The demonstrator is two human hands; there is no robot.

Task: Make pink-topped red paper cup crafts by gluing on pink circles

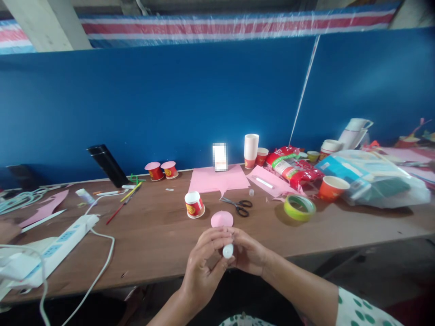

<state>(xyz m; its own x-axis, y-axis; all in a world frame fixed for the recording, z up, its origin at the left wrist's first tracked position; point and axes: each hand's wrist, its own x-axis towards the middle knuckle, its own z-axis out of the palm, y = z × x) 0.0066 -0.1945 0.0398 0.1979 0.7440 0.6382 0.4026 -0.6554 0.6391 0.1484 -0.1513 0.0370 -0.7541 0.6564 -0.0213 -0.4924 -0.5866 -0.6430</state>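
Note:
At the table's front edge, my left hand and my right hand come together around a small white glue stick. Its rounded white end points toward me, and my fingers cover the rest of it. Just beyond my fingertips lies a pink paper disc. A red-and-white paper cup stands to the left of the disc. Black-handled scissors lie to its right with the blades partly apart. A small translucent cap sits behind the scissors.
Pink paper sheets lie at the back under a bright upright phone. Two pink-topped cups stand further left. Yellow-green tape, stacked cups and plastic bags are right. A power strip with cables and another person's hand are left.

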